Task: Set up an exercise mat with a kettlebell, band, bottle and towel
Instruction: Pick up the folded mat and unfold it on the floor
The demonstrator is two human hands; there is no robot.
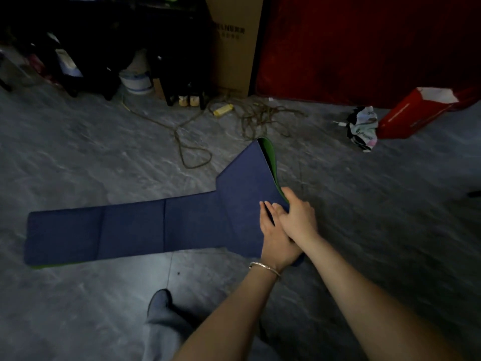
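Mat: my blue mat [130, 230] lies on the grey floor [78, 152]. Its long left part is spread flat in creased panels. The right end is raised and angled away from me, with the green underside [269, 157] showing along its far edge.
Left hand: my left hand [276, 238] rests palm down on the blue face of the raised end, with my fingers [265, 208] straight and close together. It grasps nothing.
Right hand: my right hand [296, 214] crosses over the back of the left. Its fingers curl round the right edge of the raised end, where blue meets green. The tips go behind the edge, so I think it is a full grip, though blur hides them.
Bracelet: a thin metal bracelet [264, 267] sits on my left wrist.
Leg: my grey trouser leg [158, 321] is at the bottom, near the flat part of the mat.
Beyond the mat: a tangled cord [250, 118] lies on the floor.
Right: a crumpled plastic bag [363, 128] lies just beside a red bag [416, 110].
Back: a tall box [234, 35] stands upright, with a white bucket [136, 79] to its left under dark furniture.
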